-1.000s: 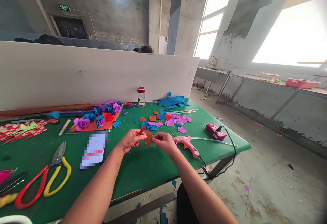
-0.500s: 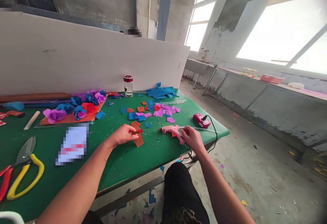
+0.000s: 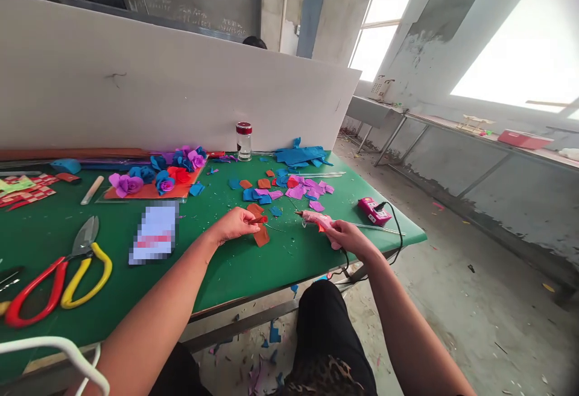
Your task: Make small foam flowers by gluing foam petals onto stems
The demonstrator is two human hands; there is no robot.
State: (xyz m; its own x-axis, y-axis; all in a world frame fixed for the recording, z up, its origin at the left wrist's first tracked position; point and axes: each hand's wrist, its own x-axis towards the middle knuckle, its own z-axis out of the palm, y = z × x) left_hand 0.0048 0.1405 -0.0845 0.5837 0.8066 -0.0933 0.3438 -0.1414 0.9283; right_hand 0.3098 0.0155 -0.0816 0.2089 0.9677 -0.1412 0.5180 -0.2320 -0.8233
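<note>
My left hand [image 3: 235,225] pinches a brown-red paper piece [image 3: 261,234] just above the green table [image 3: 253,263], fingers closed on it. A second brown piece [image 3: 254,209] lies right behind it. My right hand [image 3: 347,238] is wrapped round the handle of a pink glue gun [image 3: 316,220], whose nozzle points left toward the paper piece. The gun's black cord [image 3: 394,227] runs to a pink power block [image 3: 374,211] near the table's right edge.
Loose blue, purple and orange paper pieces [image 3: 289,188] lie behind my hands. Paper roses [image 3: 158,173] sit on an orange sheet at the back left. Red-and-yellow shears [image 3: 67,275] lie front left. A small jar [image 3: 244,141] stands by the white partition [image 3: 181,94].
My right hand let go of the paper piece, reached right and took the glue gun, lifting it and bringing it toward the piece. My left hand kept its pinch on the paper.
</note>
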